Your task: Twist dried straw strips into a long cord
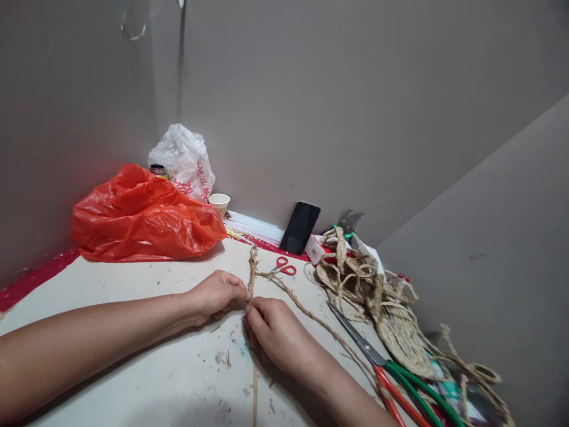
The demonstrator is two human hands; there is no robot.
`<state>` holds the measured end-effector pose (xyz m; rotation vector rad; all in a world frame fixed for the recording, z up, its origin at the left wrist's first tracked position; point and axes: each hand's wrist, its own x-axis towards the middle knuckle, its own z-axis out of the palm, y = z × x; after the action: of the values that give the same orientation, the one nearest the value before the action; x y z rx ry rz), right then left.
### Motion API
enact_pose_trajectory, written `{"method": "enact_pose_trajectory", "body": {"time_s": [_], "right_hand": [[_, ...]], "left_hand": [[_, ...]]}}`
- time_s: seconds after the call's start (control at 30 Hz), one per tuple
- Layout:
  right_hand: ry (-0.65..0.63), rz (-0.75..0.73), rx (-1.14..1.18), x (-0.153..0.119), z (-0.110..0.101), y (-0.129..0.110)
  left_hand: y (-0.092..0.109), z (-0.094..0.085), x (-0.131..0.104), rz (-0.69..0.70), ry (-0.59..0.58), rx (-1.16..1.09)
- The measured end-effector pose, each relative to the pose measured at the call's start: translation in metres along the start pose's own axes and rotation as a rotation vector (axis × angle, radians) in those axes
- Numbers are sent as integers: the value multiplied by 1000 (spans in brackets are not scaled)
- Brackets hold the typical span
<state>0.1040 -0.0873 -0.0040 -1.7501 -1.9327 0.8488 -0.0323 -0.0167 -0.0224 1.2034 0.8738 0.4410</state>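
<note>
My left hand [220,295] and my right hand [278,332] meet over the middle of the table, each with its fingers pinched on a straw cord [253,267]. Above my hands the cord stands out rough and frayed, with a thinner twisted side strand [306,308] running off to the lower right, past my right hand. A flat pale strip [255,394] hangs down from below my fingers toward the near edge. My fingertips hide the exact spot they grip. Small red-handled scissors [283,267] lie just beyond the cord.
An orange plastic bag [146,222], a white plastic bag [182,157] and a paper cup [219,203] stand at the back left. A phone [300,228] leans at the wall. On the right are braided straw pieces [400,332] and large shears [371,351]; pruners [349,224] lie behind.
</note>
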Motion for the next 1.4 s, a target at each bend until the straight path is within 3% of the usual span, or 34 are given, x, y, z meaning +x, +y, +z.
{"method": "enact_pose_trajectory", "body": {"time_s": [0.33, 0.53, 0.6, 0.7, 0.77, 0.83, 0.9, 0.97, 1.1, 1.17, 1.4], "right_hand": [[63, 37, -364, -6, 5, -8], [30, -3, -476, -13, 10, -18], [-21, -88, -443, -18, 12, -23], [-77, -240, -181, -23, 9, -25], [92, -242, 32, -19, 0, -20], [366, -145, 183, -9, -10, -9], [467, -28, 331, 4, -16, 2], [361, 52, 511, 14, -13, 11], [-32, 192, 891, 19, 1, 10], [-163, 250, 1020, 16, 3, 7], [-386, 268, 913, 19, -14, 21]], "left_hand": [[0, -2, -4, 39, -117, -76], [-2, 1, -3, -18, -21, -55], [-2, 2, -3, -40, -13, -70], [0, 1, -3, -28, -48, -108], [3, -2, -3, -10, -67, -125], [6, -4, -5, -13, -82, -142], [8, -5, -5, -34, -104, -158], [9, -6, -6, -39, -117, -162], [9, -6, -5, -10, -147, -143], [8, -6, -5, -8, -141, -141], [7, -8, -3, 34, -202, -14]]}}
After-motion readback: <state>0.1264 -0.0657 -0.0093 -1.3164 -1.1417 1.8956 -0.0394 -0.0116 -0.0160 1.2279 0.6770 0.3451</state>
